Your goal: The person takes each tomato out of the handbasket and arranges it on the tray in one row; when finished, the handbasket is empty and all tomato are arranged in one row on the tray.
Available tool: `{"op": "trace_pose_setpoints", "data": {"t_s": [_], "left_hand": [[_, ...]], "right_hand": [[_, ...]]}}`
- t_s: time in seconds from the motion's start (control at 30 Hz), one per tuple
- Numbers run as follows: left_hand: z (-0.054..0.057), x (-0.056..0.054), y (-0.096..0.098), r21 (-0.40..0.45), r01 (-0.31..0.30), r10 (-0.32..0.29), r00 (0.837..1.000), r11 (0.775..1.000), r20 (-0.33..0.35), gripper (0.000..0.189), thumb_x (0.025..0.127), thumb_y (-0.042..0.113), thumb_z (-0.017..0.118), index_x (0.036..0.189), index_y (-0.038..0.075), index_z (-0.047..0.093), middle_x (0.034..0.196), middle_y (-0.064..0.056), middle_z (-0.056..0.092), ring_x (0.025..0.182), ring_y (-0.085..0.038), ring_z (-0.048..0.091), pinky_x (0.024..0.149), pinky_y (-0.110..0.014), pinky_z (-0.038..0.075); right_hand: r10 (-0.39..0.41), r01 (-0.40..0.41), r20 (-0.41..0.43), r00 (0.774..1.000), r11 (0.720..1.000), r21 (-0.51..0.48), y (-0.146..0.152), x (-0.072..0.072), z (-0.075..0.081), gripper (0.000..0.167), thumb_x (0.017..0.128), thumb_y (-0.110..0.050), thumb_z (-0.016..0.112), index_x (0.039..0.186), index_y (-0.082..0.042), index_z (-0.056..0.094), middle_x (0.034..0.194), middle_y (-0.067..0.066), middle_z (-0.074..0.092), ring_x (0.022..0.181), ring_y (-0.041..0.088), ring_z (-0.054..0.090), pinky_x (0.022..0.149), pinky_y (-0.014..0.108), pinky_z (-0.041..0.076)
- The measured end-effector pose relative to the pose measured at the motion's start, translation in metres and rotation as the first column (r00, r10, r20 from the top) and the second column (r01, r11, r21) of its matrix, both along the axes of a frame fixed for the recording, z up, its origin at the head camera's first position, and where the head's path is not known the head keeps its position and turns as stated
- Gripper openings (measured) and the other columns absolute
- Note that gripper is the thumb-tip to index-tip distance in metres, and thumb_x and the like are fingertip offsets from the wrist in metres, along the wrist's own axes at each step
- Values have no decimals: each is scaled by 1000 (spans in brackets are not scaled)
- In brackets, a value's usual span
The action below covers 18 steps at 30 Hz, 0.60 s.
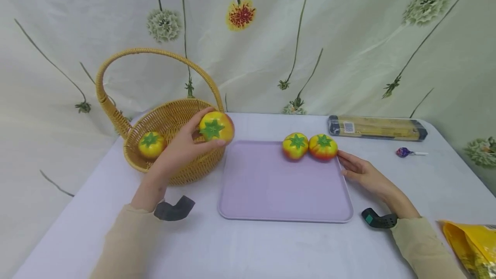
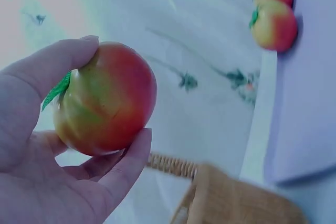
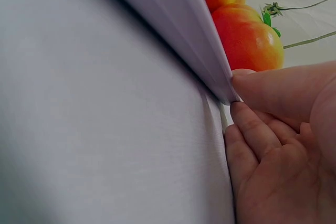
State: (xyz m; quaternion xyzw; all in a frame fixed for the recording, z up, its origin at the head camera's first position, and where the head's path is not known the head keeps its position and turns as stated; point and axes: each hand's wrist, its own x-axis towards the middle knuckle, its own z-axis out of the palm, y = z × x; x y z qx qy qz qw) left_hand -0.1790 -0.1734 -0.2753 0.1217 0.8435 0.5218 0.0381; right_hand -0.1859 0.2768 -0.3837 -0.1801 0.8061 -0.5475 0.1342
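- Left sleeve [image 1: 125, 238]: long, plain beige cloth, cuff ends at the wrist, edge slightly wrinkled.
- Right sleeve [image 1: 422, 244]: same beige, same long cut, a few soft folds by the cuff.
- Left strap [image 1: 175, 210]: dark grey, wide, flat, bent like an elbow, sticks out past the cuff.
- Right strap [image 1: 383, 221]: black, curved, small round holes near the cuff, teal square on the other end.
- Left hand [image 1: 186, 143], right hand [image 1: 364, 173]: bare.
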Motion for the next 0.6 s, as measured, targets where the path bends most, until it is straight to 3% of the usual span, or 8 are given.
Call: {"op": "trace_pose_setpoints", "data": {"t_s": [0.13, 0.33, 0.6], "left_hand": [[-5, -1, 25, 0, 57, -57, 998, 998, 27, 92, 74, 41, 79, 147, 34, 24, 131, -4, 42, 113, -25, 47, 88, -39, 46], [-33, -20, 60, 12, 152, -152, 986, 988, 65, 83, 72, 36, 81, 142, 27, 36, 127, -3, 48, 112, -26, 51, 87, -38, 47], [-66, -51, 81, -74, 129, -122, 988, 989, 89, 78, 76, 32, 79, 141, 15, 40, 118, -7, 53, 102, -23, 56, 84, -34, 48]], "right_hand": [[2, -2, -9, 1000, 1000, -10, 0, -1, 0, 60, 95, -3, 50, 143, 12, 16, 147, 30, 15, 133, 42, 15, 95, 13, 30], [-2, 2, -2, 1000, 1000, -12, 1, -2, -1, 60, 96, -3, 50, 143, 11, 16, 147, 29, 15, 133, 42, 16, 95, 13, 30], [-14, 14, 4, 1000, 1000, 9, 1, -1, -2, 61, 95, -5, 51, 144, 9, 17, 148, 27, 17, 134, 40, 18, 96, 15, 30]]}}
